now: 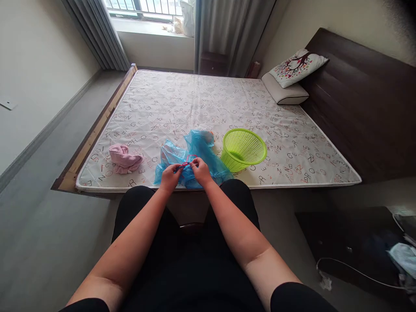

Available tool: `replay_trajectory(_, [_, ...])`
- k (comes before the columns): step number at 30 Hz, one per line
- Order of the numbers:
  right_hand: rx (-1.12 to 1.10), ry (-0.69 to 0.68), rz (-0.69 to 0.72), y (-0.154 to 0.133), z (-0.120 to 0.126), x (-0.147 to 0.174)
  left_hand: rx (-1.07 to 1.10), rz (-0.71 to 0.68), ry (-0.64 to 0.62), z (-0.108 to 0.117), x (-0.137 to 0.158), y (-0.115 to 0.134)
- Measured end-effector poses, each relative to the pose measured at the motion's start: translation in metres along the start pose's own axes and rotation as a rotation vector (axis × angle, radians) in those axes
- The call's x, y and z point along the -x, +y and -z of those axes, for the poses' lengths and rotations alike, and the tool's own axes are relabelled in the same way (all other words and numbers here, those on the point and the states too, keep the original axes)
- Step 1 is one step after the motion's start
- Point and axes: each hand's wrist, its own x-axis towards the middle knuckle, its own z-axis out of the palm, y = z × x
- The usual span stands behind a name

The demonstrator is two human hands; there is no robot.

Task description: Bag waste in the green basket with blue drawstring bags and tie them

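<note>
The left grip [171, 177] and the right grip [200, 171] meet almost fingertip to fingertip, each pinching a thin red cord [185, 164] between thumb and fingers. A loop of that cord stands up just beyond the fingertips. Directly under and ahead of the 2 grips lies the blue plastic bag [199, 145], crumpled and partly see-through, spread over the near edge of the mattress [182, 104]. Part of it bulges beyond the left grip, and a longer fold runs past the right grip toward the basket.

To the right of the right grip, the lime-green mesh basket [243, 143] leans with its mouth tipped toward the person; the bag's edge reaches its base. To the left of the left grip, well apart from it, a pink cloth [125, 159] sits bunched on the mattress.

Far ahead and to the right of the grips, a pillow with a tree print [297, 67] rests on a plain pale pillow [286, 91], against the dark headboard [360, 82]. Straight ahead, beyond the mattress, a grey curtain [212, 30] hangs beside the window [143, 8]. Behind the grips, nearer the person, are 2 black-clad knees [238, 195], 1 on each side
</note>
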Motion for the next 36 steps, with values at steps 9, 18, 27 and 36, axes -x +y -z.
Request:
replay_trajectory(9, [-0.25, 0.225, -0.303, 0.016, 0.002, -0.009, 0.49, 0.41, 0.291, 0.013, -0.02, -0.01])
replay_trajectory(18, [-0.107, 0.621, -0.387, 0.023, 0.046, -0.022, 0.438, 0.194, 0.431, 0.042, -0.036, -0.015])
replay_trajectory(27, [0.427, -0.103, 0.381, -0.008, 0.008, 0.014, -0.376, 0.253, -0.254, 0.052, -0.024, -0.025])
replay_trajectory(36, [0.956, -0.78, -0.019, 0.011, -0.029, 0.056, -0.217, 0.237, -0.102, 0.058, -0.037, -0.018])
